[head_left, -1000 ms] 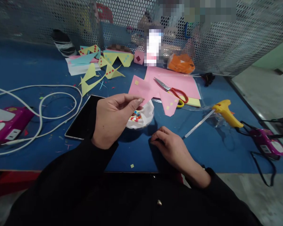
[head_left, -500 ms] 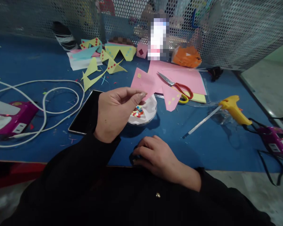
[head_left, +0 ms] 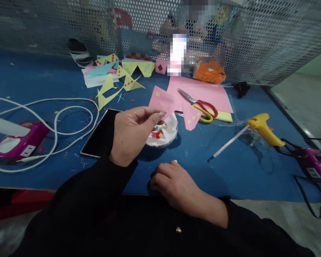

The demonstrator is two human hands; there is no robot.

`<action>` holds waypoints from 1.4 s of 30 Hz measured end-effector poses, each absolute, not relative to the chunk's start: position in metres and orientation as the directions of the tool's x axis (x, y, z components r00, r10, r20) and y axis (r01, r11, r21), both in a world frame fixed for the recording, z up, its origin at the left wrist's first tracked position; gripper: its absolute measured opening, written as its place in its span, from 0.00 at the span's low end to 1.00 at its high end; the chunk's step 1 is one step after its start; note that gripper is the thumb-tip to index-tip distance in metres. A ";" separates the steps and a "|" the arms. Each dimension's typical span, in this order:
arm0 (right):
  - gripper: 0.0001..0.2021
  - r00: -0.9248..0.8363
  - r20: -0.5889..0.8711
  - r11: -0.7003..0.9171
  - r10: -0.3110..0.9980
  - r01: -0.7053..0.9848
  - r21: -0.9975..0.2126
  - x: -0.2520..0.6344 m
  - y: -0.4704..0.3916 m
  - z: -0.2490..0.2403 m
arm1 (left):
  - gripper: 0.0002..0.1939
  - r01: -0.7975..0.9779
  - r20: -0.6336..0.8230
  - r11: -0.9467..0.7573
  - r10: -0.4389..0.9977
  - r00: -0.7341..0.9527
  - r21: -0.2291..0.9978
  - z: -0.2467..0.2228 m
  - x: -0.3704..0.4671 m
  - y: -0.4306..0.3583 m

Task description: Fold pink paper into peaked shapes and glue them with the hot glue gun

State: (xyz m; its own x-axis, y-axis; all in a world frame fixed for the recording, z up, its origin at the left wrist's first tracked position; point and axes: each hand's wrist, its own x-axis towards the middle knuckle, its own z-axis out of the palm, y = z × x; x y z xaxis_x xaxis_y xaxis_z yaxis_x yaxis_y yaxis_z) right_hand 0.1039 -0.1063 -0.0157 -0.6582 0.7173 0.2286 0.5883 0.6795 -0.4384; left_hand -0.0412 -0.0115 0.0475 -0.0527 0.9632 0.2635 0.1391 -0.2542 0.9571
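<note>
Left hand (head_left: 132, 134) raised, fingertips pinched on pink paper shape (head_left: 164, 101), just above white dish (head_left: 164, 132) of coloured bits. Right hand (head_left: 173, 182) curled low on desk (head_left: 230, 171), touching tiny yellow square (head_left: 175, 161); grip unclear. Risk: sleeve knocking dish, scattering bits. Phone (head_left: 100, 134) under left wrist, scissors (head_left: 200, 104) beyond, glue gun (head_left: 264, 128) far right.

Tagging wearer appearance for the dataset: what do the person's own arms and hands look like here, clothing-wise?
Both hands are bare: no gloves, and no rings or watch that can be seen. The left hand and right hand come out of long black sleeves that end at the wrists. The sleeves are plain, with no markings. A small pale button shows on the black front of the garment.
</note>
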 end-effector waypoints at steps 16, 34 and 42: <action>0.16 -0.849 0.282 0.892 0.447 0.446 -0.071 0.123 -0.121 -0.006 | 0.01 0.097 0.253 -0.247 0.966 -0.054 0.964 0.044 -0.041 -0.009; 0.15 -0.818 0.462 0.931 0.342 0.363 -0.045 0.123 -0.132 -0.013 | 0.03 0.160 0.266 -0.250 0.960 -0.089 0.955 0.045 -0.039 -0.006; 0.11 -0.593 0.483 0.764 0.645 0.478 -0.434 0.125 -0.122 -0.009 | 0.02 0.128 0.286 -0.274 0.954 -0.086 0.953 0.045 -0.038 -0.006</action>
State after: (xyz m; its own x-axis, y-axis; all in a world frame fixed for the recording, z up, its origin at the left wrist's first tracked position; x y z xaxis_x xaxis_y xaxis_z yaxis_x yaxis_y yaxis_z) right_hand 0.1254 -0.1223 -0.0090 -0.5927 0.6447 0.4828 0.4778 0.7640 -0.4336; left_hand -0.0382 -0.0059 0.0449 -0.0859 0.9543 0.2862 0.1284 -0.2742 0.9530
